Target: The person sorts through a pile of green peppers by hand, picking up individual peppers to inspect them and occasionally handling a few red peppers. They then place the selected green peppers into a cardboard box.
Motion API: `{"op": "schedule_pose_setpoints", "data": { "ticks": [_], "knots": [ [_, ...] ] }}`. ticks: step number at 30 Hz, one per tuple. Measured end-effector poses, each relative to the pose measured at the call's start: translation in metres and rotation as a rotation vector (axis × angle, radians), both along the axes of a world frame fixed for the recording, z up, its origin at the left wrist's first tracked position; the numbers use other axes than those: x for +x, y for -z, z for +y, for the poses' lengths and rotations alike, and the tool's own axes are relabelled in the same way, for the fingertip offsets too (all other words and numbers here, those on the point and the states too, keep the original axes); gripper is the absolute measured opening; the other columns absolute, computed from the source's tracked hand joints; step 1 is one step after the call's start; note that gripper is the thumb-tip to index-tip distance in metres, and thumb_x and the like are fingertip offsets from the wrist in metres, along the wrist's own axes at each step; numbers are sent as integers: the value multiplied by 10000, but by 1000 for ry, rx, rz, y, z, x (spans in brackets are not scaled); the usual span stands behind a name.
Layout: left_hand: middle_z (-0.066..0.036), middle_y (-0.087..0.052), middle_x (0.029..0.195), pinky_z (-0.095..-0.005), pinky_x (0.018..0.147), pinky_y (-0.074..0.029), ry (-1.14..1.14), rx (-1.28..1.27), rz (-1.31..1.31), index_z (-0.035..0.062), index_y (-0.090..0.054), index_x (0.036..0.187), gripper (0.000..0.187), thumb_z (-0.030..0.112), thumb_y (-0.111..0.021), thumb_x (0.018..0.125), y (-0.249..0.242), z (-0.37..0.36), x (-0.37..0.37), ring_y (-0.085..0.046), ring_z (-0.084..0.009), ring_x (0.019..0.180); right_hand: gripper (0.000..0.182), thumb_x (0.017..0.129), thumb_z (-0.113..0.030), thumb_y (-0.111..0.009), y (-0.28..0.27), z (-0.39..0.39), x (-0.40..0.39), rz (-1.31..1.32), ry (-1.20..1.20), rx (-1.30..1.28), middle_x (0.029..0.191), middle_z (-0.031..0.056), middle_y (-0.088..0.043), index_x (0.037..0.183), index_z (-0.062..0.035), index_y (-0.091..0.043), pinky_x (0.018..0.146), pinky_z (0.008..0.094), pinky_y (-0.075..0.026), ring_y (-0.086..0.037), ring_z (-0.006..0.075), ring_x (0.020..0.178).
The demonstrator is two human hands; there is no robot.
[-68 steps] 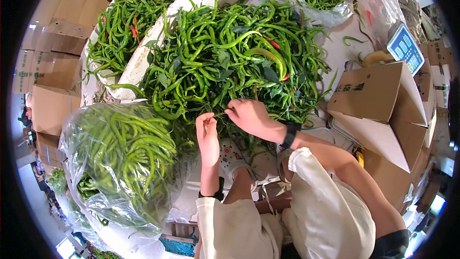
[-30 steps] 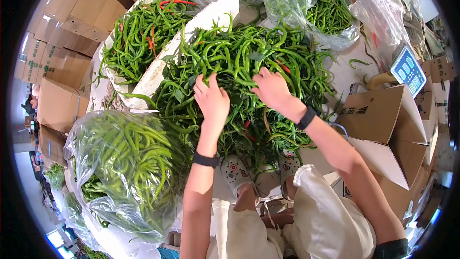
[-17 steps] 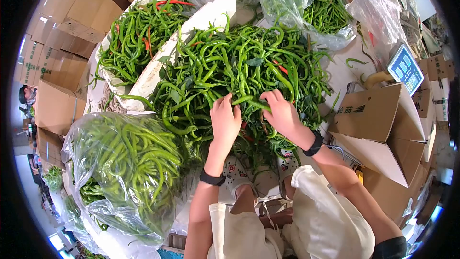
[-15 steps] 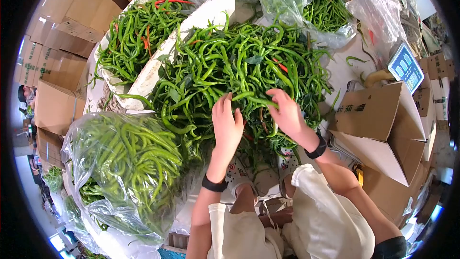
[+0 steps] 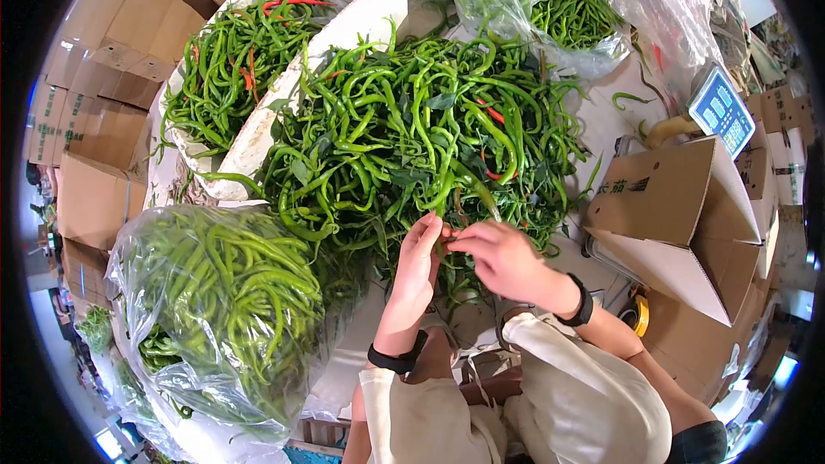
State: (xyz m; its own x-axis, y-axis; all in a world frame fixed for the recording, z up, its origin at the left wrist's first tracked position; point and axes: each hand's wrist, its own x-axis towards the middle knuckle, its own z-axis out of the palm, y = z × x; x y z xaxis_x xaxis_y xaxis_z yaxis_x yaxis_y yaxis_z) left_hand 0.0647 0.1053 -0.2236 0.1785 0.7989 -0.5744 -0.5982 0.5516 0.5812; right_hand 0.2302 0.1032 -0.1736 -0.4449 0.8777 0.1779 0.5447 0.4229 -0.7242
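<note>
A large heap of long green chili peppers, mixed with dark leaves and a few red ones, lies in front of me. My left hand is at the heap's near edge, its fingers closed around a green chili pepper that points away from me. Close against those fingertips, my right hand is pinched and slightly blurred. What sits between its fingers is too small to make out. To the left of my hands bulges a clear plastic bag full of paler green peppers.
Back left stands a white foam box of green and red peppers. Another plastic bag with peppers lies at the back. On the right are an open cardboard box, a scale display and a yellow tape roll.
Both hands have drawn back from the heap toward my body and come together at the fingertips. The right hand has closed from a looser grip. The view has shifted slightly.
</note>
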Motion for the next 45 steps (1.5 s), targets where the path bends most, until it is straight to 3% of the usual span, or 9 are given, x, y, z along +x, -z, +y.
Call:
{"op": "schedule_pose_setpoints", "data": {
  "ticks": [3,5,8,11,17,23,27,38,45],
  "knots": [
    [-36,-565,865,-333,841,-467,-22,13,-16,53,-494,1064,148,155,-514,959,2,-2,-3,-592,-166,852,258,689,66,-524,-8,26,14,-76,160,-122,754,78,-623,894,-48,-633,684,384,-513,-615,290,723],
    [-51,-580,897,-339,866,-469,-48,60,43,53,-478,1081,160,139,-520,954,2,-5,-3,-596,-170,864,237,709,35,-545,-12,50,12,1,316,-232,846,91,-619,913,-55,-626,713,392,-505,-615,289,799],
    [-70,-605,1004,-337,845,-470,-69,64,43,47,-481,1147,226,118,-533,940,-2,-8,-5,-596,-168,869,231,690,-7,-588,18,74,1,-97,154,141,888,89,-586,901,-91,-628,719,370,-500,-597,289,815],
    [-95,-618,1065,-342,847,-476,-45,84,22,62,-463,1170,257,124,-546,934,-1,-7,-9,-611,-170,880,238,679,-58,-657,42,77,-13,-317,53,232,867,60,-568,913,-97,-653,731,344,-482,-568,248,773],
    [-120,-625,1117,-343,833,-485,-79,130,103,64,-461,1178,268,122,-550,932,-6,-12,-20,-627,-169,859,152,714,-96,-727,16,64,-5,43,344,333,750,55,-578,844,-45,-666,582,341,-476,-579,246,663],
    [-197,-570,1203,-377,910,-480,-21,196,-24,6,-406,1294,354,112,-465,961,-14,-15,-23,-620,-242,988,216,863,-186,-680,-2,27,15,548,400,-639,682,10,-580,844,25,-640,543,215,-427,-531,55,611],
    [-198,-550,1241,-374,947,-453,18,157,-47,-2,-408,1284,342,151,-424,979,-26,-15,-16,-579,-253,1082,262,865,-237,-679,-16,14,2,404,294,-812,696,12,-626,855,24,-660,547,207,-437,-539,46,609],
    [-97,-494,1324,-328,941,-426,291,111,26,20,-354,1402,459,152,-414,966,-28,-22,-12,-508,-171,1155,204,866,-134,-674,7,-2,-13,481,306,-681,720,18,-633,956,44,-630,533,206,-470,-582,45,630],
    [-97,-494,1309,-346,949,-437,602,309,387,6,-365,1393,431,114,-354,976,-9,-37,-24,-503,-182,1174,214,868,-183,-655,-6,5,-5,321,176,-886,659,22,-608,843,19,-591,481,234,-457,-580,74,542]
  ]
}}
